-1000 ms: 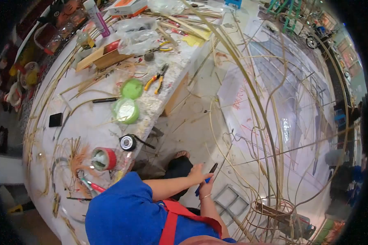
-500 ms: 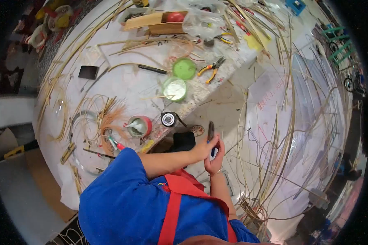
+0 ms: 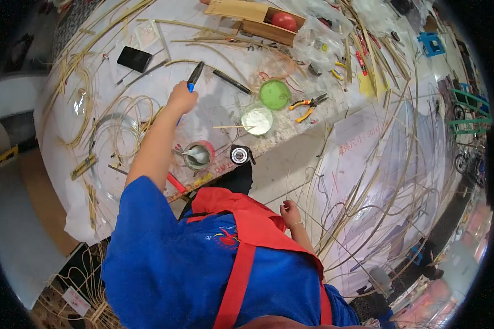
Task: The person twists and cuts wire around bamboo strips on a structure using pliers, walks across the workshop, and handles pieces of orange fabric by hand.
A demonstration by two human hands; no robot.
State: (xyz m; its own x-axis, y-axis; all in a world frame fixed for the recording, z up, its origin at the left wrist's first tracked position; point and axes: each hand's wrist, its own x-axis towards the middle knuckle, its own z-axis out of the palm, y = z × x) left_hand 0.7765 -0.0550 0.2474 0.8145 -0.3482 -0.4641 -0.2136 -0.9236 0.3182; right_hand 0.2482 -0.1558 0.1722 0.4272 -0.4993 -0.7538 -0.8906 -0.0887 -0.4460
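Observation:
My left hand (image 3: 182,100) is closed around a blue-handled tool (image 3: 195,75) with a dark, pointed metal end. It is held over the white-covered table, pointing away from me; its exact kind is unclear. Near it lie a black marker (image 3: 231,82) and a black phone (image 3: 134,59). Down on the right, my right hand (image 3: 291,213) hangs beside the red apron (image 3: 263,227), away from the table. Its fingers are curled, and whatever may be in them is hidden. My left forearm covers part of the coiled strips (image 3: 134,107).
Along the table edge are a tape measure (image 3: 240,155), a pink-rimmed jar (image 3: 198,155), a white-filled tub (image 3: 257,119), a green lid (image 3: 274,94) and yellow-handled pliers (image 3: 308,107). A wooden box (image 3: 269,24) stands farther back. Long bent strips (image 3: 362,192) spread across the right.
My hands were together at the tool; they have separated. My left hand has carried it up and left over the table. The right hand has dropped lower, and the view has shifted.

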